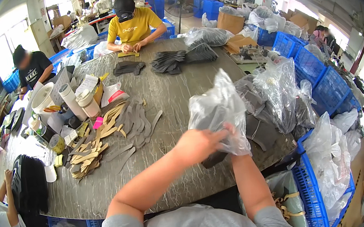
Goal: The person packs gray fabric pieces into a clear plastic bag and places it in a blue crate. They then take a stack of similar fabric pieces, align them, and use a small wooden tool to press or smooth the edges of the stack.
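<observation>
- Landmark: grey marbled table [165, 92]; I place every entry against it.
- At the table's left edge I log a person with dark hair [28, 188], seen from above.
- On the left part of the table, a white bucket [42, 99], white rolls [69, 98] and small jars stand close together.
- Right of these on the table lies a spread of tan and grey flat cut pieces [111, 132], overlapping.
- At the table's near edge, my left hand [197, 144] has its fingers closed on the lower part of a clear plastic bag [216, 109].
- The bag stands above the table's near right part, crumpled, with dark grey pieces inside; some stick out below it.
- My right hand [234, 145] is mostly hidden behind the bag; I cannot tell its grip.
- At the table's far side, a person in a yellow shirt [133, 25] sits behind stacks of dark pieces [170, 61].
- On the table's right part lie more filled clear bags [280, 91].
- Beyond the table's right edge stand blue crates [320, 81].
</observation>
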{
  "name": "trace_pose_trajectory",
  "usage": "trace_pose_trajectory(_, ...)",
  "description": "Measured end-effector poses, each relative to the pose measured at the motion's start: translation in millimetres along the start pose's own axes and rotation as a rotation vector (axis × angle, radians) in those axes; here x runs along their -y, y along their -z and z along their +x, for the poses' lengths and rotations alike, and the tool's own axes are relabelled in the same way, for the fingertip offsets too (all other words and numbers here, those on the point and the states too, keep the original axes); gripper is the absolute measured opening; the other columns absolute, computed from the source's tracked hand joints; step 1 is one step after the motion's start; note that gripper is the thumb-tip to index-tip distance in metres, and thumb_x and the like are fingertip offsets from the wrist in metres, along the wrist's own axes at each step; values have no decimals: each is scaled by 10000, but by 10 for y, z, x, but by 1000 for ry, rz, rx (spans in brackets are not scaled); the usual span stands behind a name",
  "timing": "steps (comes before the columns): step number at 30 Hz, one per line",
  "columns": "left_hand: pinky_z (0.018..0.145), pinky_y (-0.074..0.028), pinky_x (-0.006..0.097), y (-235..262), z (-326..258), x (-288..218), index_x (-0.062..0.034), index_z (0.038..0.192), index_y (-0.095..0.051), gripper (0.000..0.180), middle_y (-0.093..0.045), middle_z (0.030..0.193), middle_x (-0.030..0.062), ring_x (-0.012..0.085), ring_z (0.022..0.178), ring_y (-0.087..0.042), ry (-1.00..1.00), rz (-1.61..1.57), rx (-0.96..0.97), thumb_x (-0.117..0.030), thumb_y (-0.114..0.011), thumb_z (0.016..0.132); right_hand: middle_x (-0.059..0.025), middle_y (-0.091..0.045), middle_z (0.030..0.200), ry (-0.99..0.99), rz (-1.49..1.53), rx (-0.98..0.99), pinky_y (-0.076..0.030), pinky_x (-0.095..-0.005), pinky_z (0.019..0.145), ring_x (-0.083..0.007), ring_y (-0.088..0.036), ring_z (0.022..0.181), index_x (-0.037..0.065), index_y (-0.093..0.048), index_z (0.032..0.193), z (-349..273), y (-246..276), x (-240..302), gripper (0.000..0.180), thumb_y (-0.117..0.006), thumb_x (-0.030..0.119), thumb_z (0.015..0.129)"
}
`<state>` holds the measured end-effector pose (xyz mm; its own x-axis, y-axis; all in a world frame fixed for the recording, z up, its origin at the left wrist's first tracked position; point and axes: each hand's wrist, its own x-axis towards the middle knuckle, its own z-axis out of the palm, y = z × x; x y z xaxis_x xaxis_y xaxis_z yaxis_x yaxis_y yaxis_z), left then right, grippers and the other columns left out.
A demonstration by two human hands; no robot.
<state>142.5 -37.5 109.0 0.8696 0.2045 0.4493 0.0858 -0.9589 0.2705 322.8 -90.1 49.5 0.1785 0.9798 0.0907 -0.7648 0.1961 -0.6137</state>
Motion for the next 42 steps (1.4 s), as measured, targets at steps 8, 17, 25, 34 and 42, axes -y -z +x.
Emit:
trace_pose_trajectory(8, 665, -513, 437, -66, -350, 93, -114, 1322, -533, 551, -624, 811, 159, 349, 736, -623, 255, -10, -115, -134, -684, 793, -227, -510, 1318, 58, 337, 124, -501, -614, 871, -437, -538, 1157, 87, -408, 1402, 2, -97, 190, 618, -577, 342, 865)
trace_pose_trajectory(17, 1004, -323, 516, -88, 3, 455, -121, 1034, -611, 332, -439, 1258, 206, 416, 1160, -386, 308, 63, -751, -108, -750, 733, -305, -521, 1265, -74, 139, 215, -526, -647, 762, -518, -588, 1033, 37, -395, 1398, -3, -127, 109, 794, -575, 578, 845)
trace_pose_trajectory(25, 589, -491, 419, -304, -187, 370, -35, 912, -538, 131, -629, 800, 184, 388, 695, -618, 266, -312, -526, 44, -583, 819, -227, -525, 1319, 200, 303, 59, -480, -578, 933, -429, -547, 1159, 11, -421, 1378, -43, 194, 116, 755, -574, 537, 859)
trace_pose_trajectory(34, 532, -491, 368, -253, -216, -254, -14, 938, -579, 164, -638, 801, 128, 263, 601, -607, -271, -281, -516, 72, -489, 832, -99, -515, 1338, 400, -739, -72, -454, -359, 985, -227, -482, 1231, 79, -437, 1406, 73, 255, -362, 729, -732, 216, 754)
trace_pose_trajectory(42, 565, -516, 328, 58, -410, -547, -20, 1187, -554, 377, -590, 672, 37, 186, 599, -604, -512, -646, -193, -29, -657, 825, -147, -476, 1367, 260, -974, -231, -420, -373, 1009, -261, -453, 1255, 53, -417, 1405, 305, 317, -160, 757, -734, 291, 760)
